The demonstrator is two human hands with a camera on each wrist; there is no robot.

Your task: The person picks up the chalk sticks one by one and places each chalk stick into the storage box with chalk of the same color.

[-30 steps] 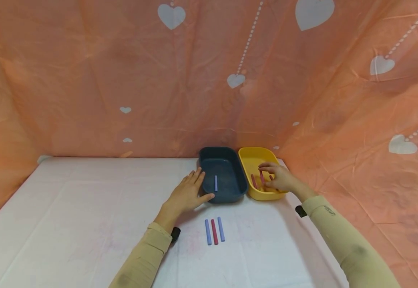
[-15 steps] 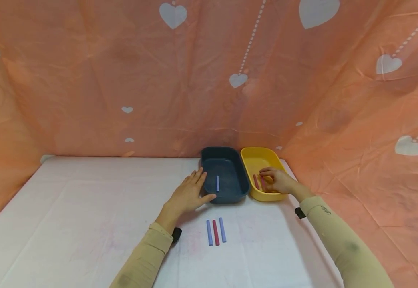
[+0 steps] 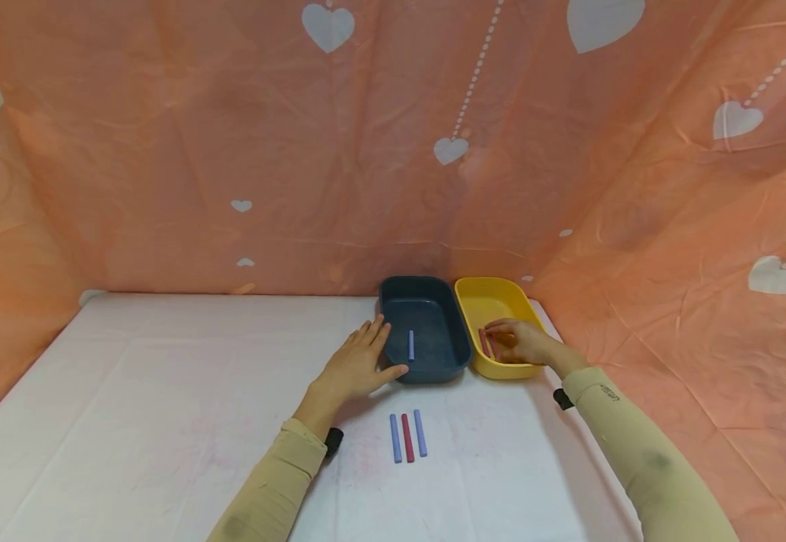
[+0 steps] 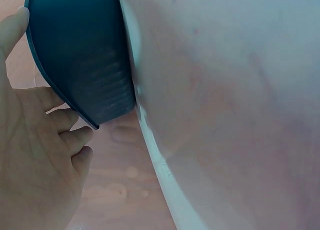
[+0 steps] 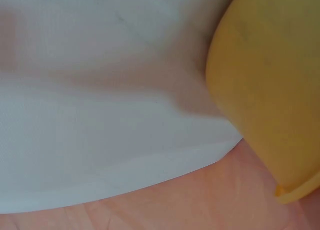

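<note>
My left hand (image 3: pixel 355 365) rests at the near left rim of a dark blue tray (image 3: pixel 457 342), fingers extended. In the left wrist view, its thumb and fingers touch the tray's rim (image 4: pixel 42 72). One blue-violet chalk stick (image 3: pixel 411 345) lies in that tray. Inside the yellow tray (image 3: pixel 491 290), my right hand (image 3: pixel 525 342) is low, fingers bent around a red chalk stick (image 3: pixel 494 347) and partly covering it. Another red chalk stick (image 3: pixel 484 342) lies to its left. The right wrist view catches only the yellow tray's outer wall (image 5: pixel 265 84), not the hand.
On the white cloth (image 3: pixel 176 406) in front of the trays lie two blue-violet sticks (image 3: pixel 396 438) with a red stick (image 3: pixel 408 438) between them. Both trays stand side by side near the table's back edge. An orange curtain (image 3: pixel 162 150) with hearts surrounds the table.
My right hand has lowered the red chalk stick from a raised position toward the yellow tray's floor. The left hand stays at the dark tray. The head view has shifted slightly.
</note>
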